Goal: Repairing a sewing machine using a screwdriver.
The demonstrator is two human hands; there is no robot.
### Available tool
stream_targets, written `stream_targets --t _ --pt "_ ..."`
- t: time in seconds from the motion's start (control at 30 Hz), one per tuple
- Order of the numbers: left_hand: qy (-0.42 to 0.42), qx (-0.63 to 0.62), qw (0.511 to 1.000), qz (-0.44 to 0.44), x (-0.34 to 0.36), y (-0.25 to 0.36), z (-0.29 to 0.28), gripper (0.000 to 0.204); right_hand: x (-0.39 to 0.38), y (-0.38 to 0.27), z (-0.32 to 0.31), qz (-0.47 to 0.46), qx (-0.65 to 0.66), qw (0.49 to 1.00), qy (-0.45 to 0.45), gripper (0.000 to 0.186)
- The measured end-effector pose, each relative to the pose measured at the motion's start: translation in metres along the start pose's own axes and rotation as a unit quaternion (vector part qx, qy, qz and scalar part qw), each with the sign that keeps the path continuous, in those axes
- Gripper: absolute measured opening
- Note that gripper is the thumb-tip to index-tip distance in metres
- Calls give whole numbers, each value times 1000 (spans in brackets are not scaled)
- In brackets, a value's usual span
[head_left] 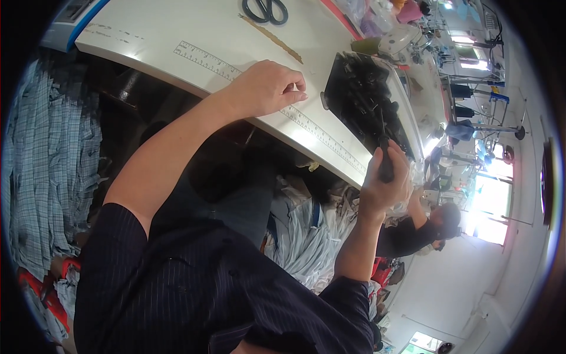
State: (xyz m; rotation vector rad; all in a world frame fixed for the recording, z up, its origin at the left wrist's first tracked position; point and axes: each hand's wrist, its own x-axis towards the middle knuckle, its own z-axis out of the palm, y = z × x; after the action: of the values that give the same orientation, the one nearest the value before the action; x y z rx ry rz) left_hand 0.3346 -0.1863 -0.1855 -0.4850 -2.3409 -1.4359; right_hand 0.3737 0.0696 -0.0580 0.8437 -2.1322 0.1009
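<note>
My right hand is wrapped round the black handle of a screwdriver. Its thin shaft reaches toward a heap of dark pieces at the table's right end; their kind is hard to make out. My left hand rests over a clear ruler printed along the table's near edge. Its fingers are curled, with thumb and fingertip close together, and anything between them is hidden. Beyond it lie a pair of dark-handled scissors and a narrow brown strip.
Checked cloth hangs at the left of the white table. Pale garments are piled below its near edge. Plastic bags crowd the far right. Another person works at the right, near bright windows.
</note>
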Motion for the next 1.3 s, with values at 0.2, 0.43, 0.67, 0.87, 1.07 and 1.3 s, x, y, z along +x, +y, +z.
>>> stream_targets --t 0.2,0.43,0.67,0.87,1.07,1.3 --pt "-1 1 1000 4 0 3 0 23 -6 0 -2 13 32 999 24 22" --pt "-10 1 1000 -9 0 5 -2 23 -45 2 -35 188 138 971 50 17" --pt "-11 -2 1000 -23 2 10 -3 23 -69 87 -30 269 -115 956 -15 20" --pt "1 -15 1000 -9 3 9 2 20 -99 154 2 342 -79 933 -83 25" --pt "-24 -3 999 -42 4 17 -5 22 -85 88 -21 295 15 955 -12 19" --pt "-29 -17 997 -64 7 21 -3 21 -64 29 -1 123 127 984 18 25"
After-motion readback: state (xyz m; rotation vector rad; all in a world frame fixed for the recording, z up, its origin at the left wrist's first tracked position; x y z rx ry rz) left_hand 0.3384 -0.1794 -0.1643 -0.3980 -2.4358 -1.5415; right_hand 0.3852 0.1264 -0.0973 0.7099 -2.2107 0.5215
